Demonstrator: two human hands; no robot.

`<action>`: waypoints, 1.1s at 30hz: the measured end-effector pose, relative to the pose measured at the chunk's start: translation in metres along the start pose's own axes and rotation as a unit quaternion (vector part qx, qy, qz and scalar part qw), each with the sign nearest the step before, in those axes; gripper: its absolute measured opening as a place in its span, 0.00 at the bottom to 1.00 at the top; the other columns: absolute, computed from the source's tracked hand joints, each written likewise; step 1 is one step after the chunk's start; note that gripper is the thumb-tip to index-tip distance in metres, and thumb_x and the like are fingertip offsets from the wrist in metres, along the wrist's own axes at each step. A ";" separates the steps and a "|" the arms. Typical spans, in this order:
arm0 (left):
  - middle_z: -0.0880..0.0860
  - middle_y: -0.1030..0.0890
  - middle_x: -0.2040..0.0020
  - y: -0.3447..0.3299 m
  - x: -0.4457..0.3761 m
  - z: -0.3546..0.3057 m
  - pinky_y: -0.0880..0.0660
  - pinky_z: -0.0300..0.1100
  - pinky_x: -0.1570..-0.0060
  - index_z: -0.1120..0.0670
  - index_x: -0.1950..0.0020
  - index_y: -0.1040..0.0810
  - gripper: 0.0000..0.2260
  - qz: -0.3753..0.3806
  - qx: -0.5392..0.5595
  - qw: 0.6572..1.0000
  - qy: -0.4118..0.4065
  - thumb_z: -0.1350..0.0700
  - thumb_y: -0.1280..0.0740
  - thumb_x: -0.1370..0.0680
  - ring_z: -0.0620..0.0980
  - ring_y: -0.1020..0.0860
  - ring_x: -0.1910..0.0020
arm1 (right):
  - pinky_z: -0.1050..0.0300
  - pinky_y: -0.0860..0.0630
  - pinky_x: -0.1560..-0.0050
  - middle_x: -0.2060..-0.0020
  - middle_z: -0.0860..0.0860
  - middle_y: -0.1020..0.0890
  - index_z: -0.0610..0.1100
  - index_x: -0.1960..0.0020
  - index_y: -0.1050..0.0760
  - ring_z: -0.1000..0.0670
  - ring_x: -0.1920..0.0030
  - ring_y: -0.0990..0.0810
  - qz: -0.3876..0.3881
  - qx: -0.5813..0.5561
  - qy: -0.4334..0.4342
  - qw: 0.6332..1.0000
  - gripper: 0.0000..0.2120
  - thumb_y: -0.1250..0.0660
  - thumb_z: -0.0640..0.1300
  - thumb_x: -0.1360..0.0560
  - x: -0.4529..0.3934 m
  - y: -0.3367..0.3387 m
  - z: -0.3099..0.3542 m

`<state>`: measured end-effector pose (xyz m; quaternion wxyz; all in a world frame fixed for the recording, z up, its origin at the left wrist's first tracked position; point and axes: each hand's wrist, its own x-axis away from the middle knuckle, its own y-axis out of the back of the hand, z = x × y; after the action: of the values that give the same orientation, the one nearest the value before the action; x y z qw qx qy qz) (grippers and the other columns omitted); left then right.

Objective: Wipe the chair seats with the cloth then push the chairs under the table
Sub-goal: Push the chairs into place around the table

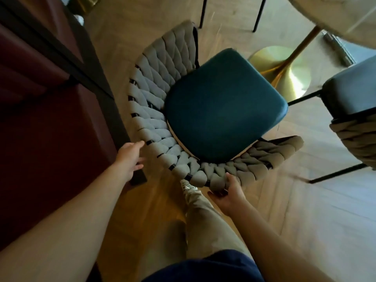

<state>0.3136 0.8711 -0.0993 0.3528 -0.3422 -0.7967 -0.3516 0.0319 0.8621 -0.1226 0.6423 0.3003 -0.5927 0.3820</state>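
The chair stands right in front of me, its teal seat facing up and its front edge turned towards the table, whose gold pedestal base lies just beyond it. I judge it a middling weight: thin dark metal legs, a firm padded seat, and a wraparound woven backrest of thick grey straps over a stiff frame. The straps look soft and a little springy, so I want my hold on the curved top rim, where the frame underneath gives something solid to push against; the seat cover looks smooth and would let a palm slide.

My right hand is on that rim near the back corner, thumb over the top of the weave and fingers curled under it, clamped on the backrest. My left hand is beside the rim on the other side, fingers loosely extended and apart, fingertips at or just short of the straps; I cannot tell whether they touch. No cloth is in either hand
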 end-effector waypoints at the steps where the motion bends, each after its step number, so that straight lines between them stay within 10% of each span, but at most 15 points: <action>1: 0.55 0.24 0.39 0.002 -0.007 -0.007 0.24 0.52 0.50 0.51 0.34 0.30 0.17 0.002 -0.004 1.000 0.004 0.47 0.36 0.21 0.56 0.23 0.44 | 0.42 0.25 0.53 0.48 0.40 0.23 0.42 0.30 0.35 0.40 0.51 0.22 0.001 -0.008 -0.003 1.000 0.25 0.32 0.48 0.23 -0.001 -0.003 -0.003; 12: 0.54 0.23 0.43 0.008 -0.070 -0.072 0.28 0.46 0.62 0.50 0.33 0.29 0.20 0.050 -0.089 0.994 0.045 0.44 0.35 0.22 0.54 0.24 0.48 | 0.38 0.22 0.43 0.43 0.38 0.20 0.43 0.36 0.30 0.37 0.45 0.19 -0.054 -0.152 0.028 0.987 0.24 0.26 0.47 0.28 -0.006 -0.031 -0.026; 21: 0.55 0.21 0.45 0.012 -0.100 -0.089 0.27 0.55 0.41 0.49 0.36 0.28 0.24 0.146 -0.136 0.977 0.080 0.41 0.30 0.28 0.57 0.23 0.45 | 0.48 0.20 0.64 0.44 0.39 0.20 0.42 0.34 0.31 0.40 0.51 0.18 -0.107 -0.207 0.068 0.970 0.27 0.26 0.46 0.28 -0.006 -0.069 -0.064; 26: 0.56 0.22 0.42 0.010 -0.112 -0.095 0.27 0.56 0.42 0.51 0.35 0.27 0.26 0.167 -0.156 0.968 0.104 0.44 0.28 0.29 0.59 0.23 0.44 | 0.42 0.21 0.44 0.46 0.39 0.19 0.41 0.38 0.29 0.39 0.47 0.18 -0.084 -0.217 0.042 0.972 0.23 0.27 0.46 0.28 -0.009 -0.076 -0.067; 33: 0.59 0.22 0.43 0.004 -0.118 -0.099 0.30 0.58 0.36 0.54 0.35 0.27 0.25 0.178 -0.168 0.958 0.148 0.44 0.29 0.27 0.61 0.24 0.42 | 0.42 0.20 0.53 0.50 0.38 0.18 0.38 0.40 0.28 0.39 0.51 0.17 -0.076 -0.267 0.013 0.961 0.16 0.31 0.45 0.24 -0.007 -0.084 -0.056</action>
<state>0.4095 0.7588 -0.1432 0.4612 -0.4770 -0.5915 -0.4582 0.1328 0.8632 -0.1303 0.7340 0.1575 -0.6400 0.1640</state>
